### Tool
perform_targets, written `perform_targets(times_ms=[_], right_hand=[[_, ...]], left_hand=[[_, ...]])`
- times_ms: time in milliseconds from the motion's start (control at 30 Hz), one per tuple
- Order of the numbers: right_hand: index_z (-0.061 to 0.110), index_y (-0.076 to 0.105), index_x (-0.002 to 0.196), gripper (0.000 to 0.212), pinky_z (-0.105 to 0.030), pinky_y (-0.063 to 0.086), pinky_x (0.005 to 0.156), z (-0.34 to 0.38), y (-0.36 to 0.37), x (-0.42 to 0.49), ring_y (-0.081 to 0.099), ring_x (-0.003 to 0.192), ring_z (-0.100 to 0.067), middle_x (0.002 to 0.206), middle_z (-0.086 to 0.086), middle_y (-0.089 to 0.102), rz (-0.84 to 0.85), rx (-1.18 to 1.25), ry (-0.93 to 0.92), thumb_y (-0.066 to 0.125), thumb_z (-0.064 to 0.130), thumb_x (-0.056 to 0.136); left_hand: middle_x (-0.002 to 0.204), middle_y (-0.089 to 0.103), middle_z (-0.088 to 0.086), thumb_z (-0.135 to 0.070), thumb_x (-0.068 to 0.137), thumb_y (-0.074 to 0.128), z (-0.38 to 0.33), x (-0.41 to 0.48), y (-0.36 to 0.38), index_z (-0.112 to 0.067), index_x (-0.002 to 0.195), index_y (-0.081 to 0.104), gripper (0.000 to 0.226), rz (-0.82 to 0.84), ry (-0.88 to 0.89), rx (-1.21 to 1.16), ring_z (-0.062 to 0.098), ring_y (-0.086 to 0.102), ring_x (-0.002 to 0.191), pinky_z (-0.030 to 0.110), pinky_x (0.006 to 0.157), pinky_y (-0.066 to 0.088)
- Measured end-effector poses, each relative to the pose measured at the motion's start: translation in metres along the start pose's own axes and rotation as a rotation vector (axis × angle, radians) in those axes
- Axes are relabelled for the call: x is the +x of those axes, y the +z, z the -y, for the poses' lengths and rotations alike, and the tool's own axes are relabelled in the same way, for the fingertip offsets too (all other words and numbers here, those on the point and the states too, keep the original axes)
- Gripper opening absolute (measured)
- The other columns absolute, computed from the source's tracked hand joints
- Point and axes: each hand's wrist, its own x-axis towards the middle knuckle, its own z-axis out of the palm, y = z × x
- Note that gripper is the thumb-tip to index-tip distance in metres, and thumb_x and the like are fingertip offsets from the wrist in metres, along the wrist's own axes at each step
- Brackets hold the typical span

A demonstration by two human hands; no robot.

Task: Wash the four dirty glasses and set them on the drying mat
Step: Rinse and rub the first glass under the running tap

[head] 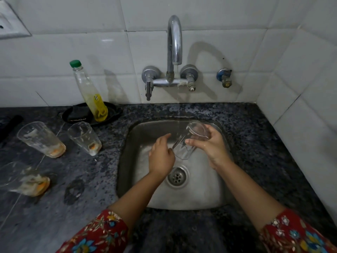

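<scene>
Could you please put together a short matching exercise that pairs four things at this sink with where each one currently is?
Things:
1. clear glass
2. soap bottle
3. drain
4. three dirty glasses

Places:
A. standing on a dark tray by the wall
B. on the counter left of the sink
C. held tilted over the basin by the right hand
D. in the sink floor

Pairs: 1-C, 2-A, 3-D, 4-B

You see a dull brushed steel sink (209,189), wet, and a polished chrome tap (174,42). The counter (82,207) is speckled dark granite, smooth. Wall tiles (73,52) are glossy white ceramic. Clear glass (189,141) in your right hand (211,148). Far left, a clear plastic bottle (89,92).
</scene>
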Motion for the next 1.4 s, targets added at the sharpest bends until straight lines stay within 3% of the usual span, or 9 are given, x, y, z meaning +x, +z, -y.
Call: perform_targets(times_ms=[233, 367, 533, 667, 800, 867, 1000, 1233, 1400], right_hand=[[0.022, 0.057, 0.115, 0.07, -0.019, 0.051, 0.081, 0.018, 0.003, -0.014, 0.062, 0.097, -0.009, 0.109, 0.005, 0.064, 0.005, -0.412, -0.323, 0.091, 0.015, 0.054], [0.022, 0.057, 0.116, 0.071, -0.02, 0.048, 0.082, 0.01, 0.007, -0.016, 0.059, 0.098, -0.01, 0.111, 0.005, 0.063, -0.04, -0.556, -0.316, 0.091, 0.02, 0.053], [0.019, 0.055, 0.105, 0.049, -0.034, 0.055, 0.081, 0.015, 0.043, -0.012, 0.066, 0.091, -0.019, 0.099, -0.002, 0.066, -0.052, 0.065, 0.016, 0.082, 0.005, 0.067], [0.02, 0.059, 0.092, 0.007, -0.035, 0.049, 0.082, 0.03, 0.123, -0.011, 0.062, 0.082, -0.017, 0.085, -0.003, 0.063, 0.151, 0.545, 0.327, 0.062, 0.021, 0.087], [0.004, 0.058, 0.112, 0.039, -0.035, 0.059, 0.067, 0.036, 0.233, -0.011, 0.065, 0.092, -0.026, 0.114, -0.015, 0.064, 0.216, 0.712, 0.562, 0.061, 0.034, 0.088], [-0.004, 0.056, 0.116, 0.052, -0.036, 0.06, 0.06, 0.039, 0.292, -0.012, 0.065, 0.094, -0.029, 0.113, -0.02, 0.066, 0.249, 0.764, 0.629, 0.062, 0.039, 0.086], [-0.004, 0.059, 0.097, 0.048, -0.037, 0.059, 0.065, 0.044, 0.405, -0.015, 0.065, 0.088, -0.03, 0.079, -0.021, 0.072, 0.304, 0.727, 0.655, 0.063, 0.042, 0.085], [0.0, 0.061, 0.09, 0.033, -0.044, 0.05, 0.091, 0.041, 0.573, 0.007, 0.058, 0.113, -0.033, 0.106, -0.021, 0.062, 0.383, 0.574, 0.655, 0.067, 0.031, 0.085], [0.007, 0.057, 0.11, 0.035, -0.044, 0.051, 0.089, 0.012, 0.665, 0.044, 0.062, 0.1, -0.028, 0.129, -0.011, 0.055, 0.359, 0.406, 0.567, 0.07, 0.026, 0.084]], left_hand=[[0.136, 0.055, -0.003, -0.015, 0.093, 0.052, 0.009, -0.008, -0.017, -0.022, 0.134, 0.05, 0.042, -0.007, 0.026, 0.056, 0.018, 0.052, 0.123, 0.034, 0.101, 0.043], [0.132, 0.057, -0.004, -0.017, 0.094, 0.053, 0.014, -0.015, -0.026, -0.02, 0.13, 0.054, 0.035, 0.013, -0.004, 0.0, 0.013, 0.053, 0.12, 0.024, 0.092, 0.041], [0.12, 0.066, -0.002, -0.009, 0.093, 0.056, 0.024, -0.008, -0.071, -0.018, 0.119, 0.061, 0.028, -0.031, -0.204, -0.458, 0.011, 0.061, 0.109, 0.025, 0.092, 0.049], [0.109, 0.07, -0.001, -0.009, 0.094, 0.054, 0.042, 0.009, -0.157, -0.019, 0.111, 0.062, 0.021, -0.163, -0.315, -0.845, 0.01, 0.065, 0.089, 0.022, 0.072, 0.046], [0.106, 0.07, 0.0, -0.009, 0.095, 0.052, 0.087, 0.016, -0.259, -0.017, 0.111, 0.062, 0.02, -0.317, -0.336, -0.976, 0.016, 0.066, 0.092, 0.03, 0.085, 0.047], [0.105, 0.072, -0.002, -0.01, 0.095, 0.053, 0.117, 0.018, -0.309, -0.019, 0.11, 0.063, 0.02, -0.36, -0.335, -0.973, 0.015, 0.067, 0.092, 0.03, 0.087, 0.048], [0.104, 0.073, -0.003, -0.014, 0.094, 0.056, 0.186, 0.02, -0.4, -0.021, 0.109, 0.064, 0.019, -0.425, -0.329, -0.93, 0.014, 0.068, 0.095, 0.029, 0.084, 0.048], [0.101, 0.072, -0.005, -0.018, 0.094, 0.057, 0.31, 0.034, -0.509, -0.02, 0.113, 0.064, 0.02, -0.52, -0.442, -0.873, 0.015, 0.066, 0.097, 0.029, 0.087, 0.048], [0.109, 0.068, -0.002, -0.019, 0.096, 0.055, 0.376, 0.051, -0.543, -0.019, 0.116, 0.062, 0.021, -0.578, -0.519, -0.876, 0.009, 0.063, 0.093, 0.028, 0.083, 0.047]])
